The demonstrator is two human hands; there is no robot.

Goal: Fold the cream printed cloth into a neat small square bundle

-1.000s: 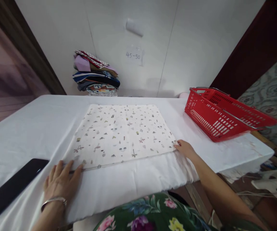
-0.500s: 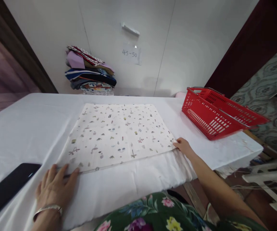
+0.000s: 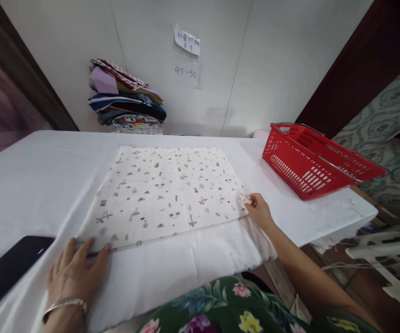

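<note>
A white cloth with small printed motifs (image 3: 172, 189) lies folded flat on the white-covered table. My left hand (image 3: 77, 273), with a silver bangle at its wrist, rests with spread fingers at the cloth's near left corner. At the near right corner, my right hand (image 3: 258, 212) pinches the cloth's edge, which is bunched up slightly at the fingertips. A black phone (image 3: 12, 263) lies left of my left hand.
A red plastic basket (image 3: 304, 162) stands at the table's right end. Folded fabrics (image 3: 127, 99) are stacked by the far wall. Paper notes (image 3: 187, 42) hang on that wall. A white stool (image 3: 387, 259) is at the lower right.
My right hand has moved slightly left, and the cloth's right corner is now lifted and crumpled in its fingers. My left hand stays at the left corner. The upper wall note has unfurled.
</note>
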